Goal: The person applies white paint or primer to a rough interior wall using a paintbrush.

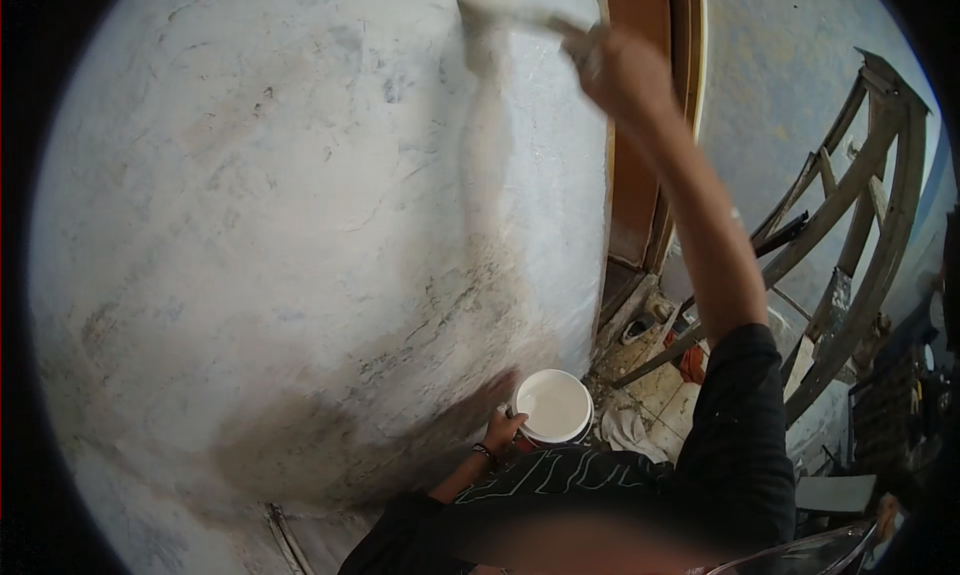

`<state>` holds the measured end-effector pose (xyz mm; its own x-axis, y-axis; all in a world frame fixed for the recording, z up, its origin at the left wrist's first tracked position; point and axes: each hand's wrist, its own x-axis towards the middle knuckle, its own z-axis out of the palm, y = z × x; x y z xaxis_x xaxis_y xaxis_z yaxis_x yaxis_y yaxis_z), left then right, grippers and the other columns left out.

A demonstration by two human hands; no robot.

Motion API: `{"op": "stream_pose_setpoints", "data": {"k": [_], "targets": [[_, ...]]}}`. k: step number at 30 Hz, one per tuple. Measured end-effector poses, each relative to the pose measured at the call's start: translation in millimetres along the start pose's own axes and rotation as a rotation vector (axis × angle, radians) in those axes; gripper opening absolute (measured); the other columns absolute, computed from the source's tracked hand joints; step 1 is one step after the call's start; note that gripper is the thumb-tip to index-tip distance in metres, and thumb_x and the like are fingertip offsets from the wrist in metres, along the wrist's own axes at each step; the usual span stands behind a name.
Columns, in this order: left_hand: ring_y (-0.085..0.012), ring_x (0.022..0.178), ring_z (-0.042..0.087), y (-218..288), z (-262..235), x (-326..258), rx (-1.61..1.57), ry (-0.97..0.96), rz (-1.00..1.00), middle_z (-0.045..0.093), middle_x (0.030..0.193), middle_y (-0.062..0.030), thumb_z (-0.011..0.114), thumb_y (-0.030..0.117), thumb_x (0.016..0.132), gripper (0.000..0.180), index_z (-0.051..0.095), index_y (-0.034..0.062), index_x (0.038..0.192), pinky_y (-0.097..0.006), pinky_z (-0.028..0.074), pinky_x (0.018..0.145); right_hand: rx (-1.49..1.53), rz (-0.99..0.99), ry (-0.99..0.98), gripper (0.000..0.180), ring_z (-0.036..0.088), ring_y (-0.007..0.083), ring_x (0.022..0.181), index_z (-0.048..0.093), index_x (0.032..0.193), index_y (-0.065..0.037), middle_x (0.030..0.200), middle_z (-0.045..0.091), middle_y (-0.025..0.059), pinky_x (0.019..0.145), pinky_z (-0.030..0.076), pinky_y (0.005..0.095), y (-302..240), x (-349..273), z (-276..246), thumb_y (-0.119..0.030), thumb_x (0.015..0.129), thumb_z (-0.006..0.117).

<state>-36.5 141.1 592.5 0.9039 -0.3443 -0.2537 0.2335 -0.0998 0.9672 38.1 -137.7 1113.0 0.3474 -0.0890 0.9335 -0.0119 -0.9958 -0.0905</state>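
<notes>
My right hand [625, 70] is raised at the top and closed around the handle of a wide paintbrush [487, 13]. The brush is blurred, with its head at the whitish plastered wall [300, 185]. A damp-looking darker streak runs down the wall below it. Low in front of my chest, my left hand [503, 430] grips the rim of a white bucket [588, 407], thumb over the edge. Inside the bucket is something whitish; how full it is I cannot tell.
Right of the wall's corner is a brown door [640, 155] in a wooden frame. A wooden stepladder [845, 210] stands at the right. On the tiled floor lie a pale cloth [628, 431], an orange-red cloth [690, 363] and a shoe [636, 329].
</notes>
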Motion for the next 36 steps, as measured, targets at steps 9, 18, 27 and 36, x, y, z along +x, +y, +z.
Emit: {"op": "stream_pose_setpoints", "data": {"k": [9, 18, 27, 36], "targets": [[-0.0155, 0.075, 0.06, 31.4, 25.8, -21.0, 0.053, 0.134, -0.013, 0.063, 0.087, -0.0099, 0.062, 0.011, 0.074, 0.029, 0.057, -0.0054, 0.096, -0.029, 0.049, 0.064, 0.021, -0.397, -0.753, 0.029, 0.061, 0.029, 0.064, 0.059, 0.111, -0.018, 0.08, 0.06, 0.013, 0.056, 0.049, 0.0408, 41.7, -73.8, -4.0, -0.022, 0.083, 0.052], [-0.0136, 0.059, 0.058, 68.9, 65.0, -52.6, -0.053, 0.315, -0.036, 0.061, 0.073, -0.0077, 0.065, 0.014, 0.072, 0.024, 0.059, -0.0045, 0.086, -0.027, 0.046, 0.048, 0.166, -0.143, -0.08, 0.023, 0.064, 0.0289, 0.076, 0.066, 0.094, -0.013, 0.082, 0.065, 0.0121, 0.07, 0.05, 0.0403, 43.7, 147.1, -47.7, -0.023, 0.083, 0.048], [-0.0123, 0.065, 0.058, 96.1, 79.5, -50.0, -0.085, 0.236, 0.055, 0.062, 0.078, -0.0074, 0.065, 0.014, 0.073, 0.024, 0.058, -0.0039, 0.088, -0.027, 0.047, 0.056, 0.035, -0.359, -0.779, 0.026, 0.061, 0.0294, 0.071, 0.057, 0.109, -0.019, 0.084, 0.059, 0.0123, 0.06, 0.048, 0.0433, 66.4, -41.1, 5.2, -0.025, 0.086, 0.046], [-0.009, 0.078, 0.055, 183.5, 101.6, -29.8, -0.08, 0.08, 0.236, 0.059, 0.092, -0.0023, 0.061, 0.006, 0.078, 0.028, 0.052, 0.001, 0.104, -0.025, 0.047, 0.067, 0.413, -0.39, -1.095, 0.015, 0.061, 0.0307, 0.074, 0.067, 0.082, -0.012, 0.07, 0.06, 0.0125, 0.062, 0.048, 0.0416, 123.7, -197.6, -29.7, -0.02, 0.072, 0.058]]}}
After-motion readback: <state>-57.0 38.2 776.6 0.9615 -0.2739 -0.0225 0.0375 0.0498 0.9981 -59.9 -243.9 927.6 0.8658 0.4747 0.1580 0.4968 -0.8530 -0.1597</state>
